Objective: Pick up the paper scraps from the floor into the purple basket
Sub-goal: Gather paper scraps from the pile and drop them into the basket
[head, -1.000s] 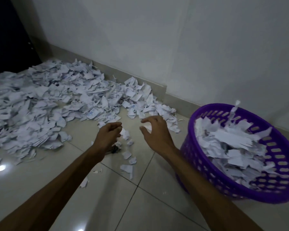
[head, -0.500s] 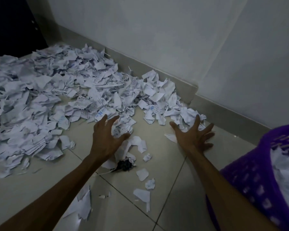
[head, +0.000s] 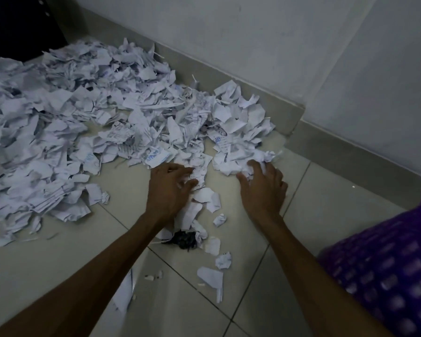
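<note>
A big heap of torn white paper scraps [head: 88, 113] covers the tiled floor on the left and runs back to the wall. My left hand [head: 169, 190] lies on the heap's near edge, its fingers and thumb curled round a few scraps. About a hand's width to the right, my right hand [head: 264, 188] digs its bent fingers into a small clump of scraps [head: 238, 159] by the wall corner. The purple basket [head: 387, 276] is at the lower right, blurred and cut off by the frame; its inside is hidden.
Loose scraps [head: 210, 278] trail toward me between my forearms, with a small dark lump [head: 184, 239] among them. A grey skirting board [head: 265, 98] and a jutting wall corner [head: 299, 110] bound the floor behind. A dark opening [head: 17, 23] is at the top left.
My view swung left, so the basket slid to the frame's right edge. Both hands reached forward from mid-air with spread fingers, came down on the heap's near edge and curled into the scraps.
</note>
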